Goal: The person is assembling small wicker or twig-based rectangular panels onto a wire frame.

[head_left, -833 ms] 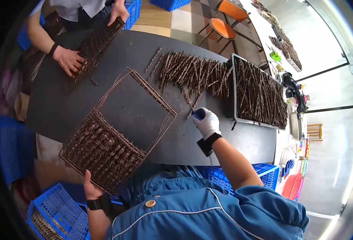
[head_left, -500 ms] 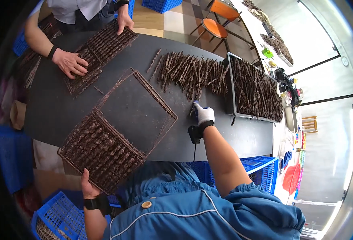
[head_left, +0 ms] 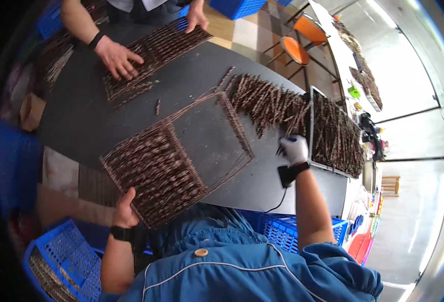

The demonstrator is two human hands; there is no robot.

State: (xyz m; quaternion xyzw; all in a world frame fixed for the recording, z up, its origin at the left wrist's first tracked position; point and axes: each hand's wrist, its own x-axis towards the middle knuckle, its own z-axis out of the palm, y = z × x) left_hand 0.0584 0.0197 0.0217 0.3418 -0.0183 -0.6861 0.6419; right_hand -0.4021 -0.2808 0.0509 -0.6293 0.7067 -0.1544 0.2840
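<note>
While the wire rack (head_left: 176, 166) lies on the dark counter (head_left: 81, 116), its long axis running from the near-left corner toward the stick pile (head_left: 267, 103), its near corner is gripped by the left hand (head_left: 125, 209). Since earlier, the gloved right hand (head_left: 293, 150) has reached farther toward the pile, thin brown sticks pinched in its grip.
</note>
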